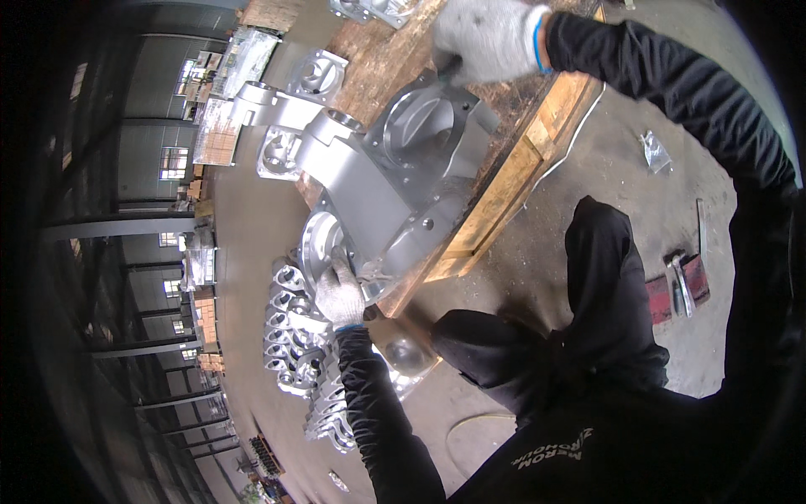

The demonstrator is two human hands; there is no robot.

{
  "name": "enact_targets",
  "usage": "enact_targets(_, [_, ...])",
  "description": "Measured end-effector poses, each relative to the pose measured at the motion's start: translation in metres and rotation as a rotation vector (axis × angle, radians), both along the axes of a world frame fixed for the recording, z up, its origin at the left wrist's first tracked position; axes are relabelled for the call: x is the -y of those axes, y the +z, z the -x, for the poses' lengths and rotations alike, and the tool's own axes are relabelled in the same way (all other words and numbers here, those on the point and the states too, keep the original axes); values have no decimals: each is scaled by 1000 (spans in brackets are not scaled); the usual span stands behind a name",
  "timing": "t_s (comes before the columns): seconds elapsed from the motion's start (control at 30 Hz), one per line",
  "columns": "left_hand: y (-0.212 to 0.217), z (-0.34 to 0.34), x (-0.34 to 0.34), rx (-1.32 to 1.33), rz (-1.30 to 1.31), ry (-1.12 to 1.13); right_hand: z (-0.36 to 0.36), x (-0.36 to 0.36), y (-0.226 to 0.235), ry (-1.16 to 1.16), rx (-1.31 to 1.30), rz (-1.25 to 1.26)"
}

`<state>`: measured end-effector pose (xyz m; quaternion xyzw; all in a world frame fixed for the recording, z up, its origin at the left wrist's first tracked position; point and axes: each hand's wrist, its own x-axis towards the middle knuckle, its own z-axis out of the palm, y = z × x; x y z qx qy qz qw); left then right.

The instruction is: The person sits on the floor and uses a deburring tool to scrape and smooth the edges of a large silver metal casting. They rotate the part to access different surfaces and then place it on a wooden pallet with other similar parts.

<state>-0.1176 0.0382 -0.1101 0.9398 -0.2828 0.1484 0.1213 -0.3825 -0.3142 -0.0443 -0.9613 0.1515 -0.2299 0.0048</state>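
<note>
A large grey metal casting point(369, 181) with round flanged openings lies on a worn wooden workbench point(478, 244). My left hand point(340, 294), in a light knit glove, grips the rim of the casting's near-left flange. At the far end, my gloved right hand point(487, 42) is closed just above the edge of another round flange point(426, 126). A small dark piece shows below its fingers, against that flange; its kind is too hidden to tell.
Smaller castings point(319, 76) stand beyond the big one. Rows of shiny metal parts point(294, 336) sit at lower left. A hammer point(680, 286) lies on a red piece on the floor at right, near a clear plastic bag point(655, 151). A white cable runs along the bench side.
</note>
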Motion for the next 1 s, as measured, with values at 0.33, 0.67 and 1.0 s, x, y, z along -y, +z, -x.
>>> enact_targets(0.33, [-18, -36, -29, 244, -239, -244, 12, -21, -2, 146, -51, -82])
enact_targets(0.67, [38, 33, 38, 42, 318, -539, 43, -76, -38, 94, 538, -1035])
enact_targets(1.0, [85, 89, 158, -1030, 1243, -668, -32, -86, -78, 142, 789, -807])
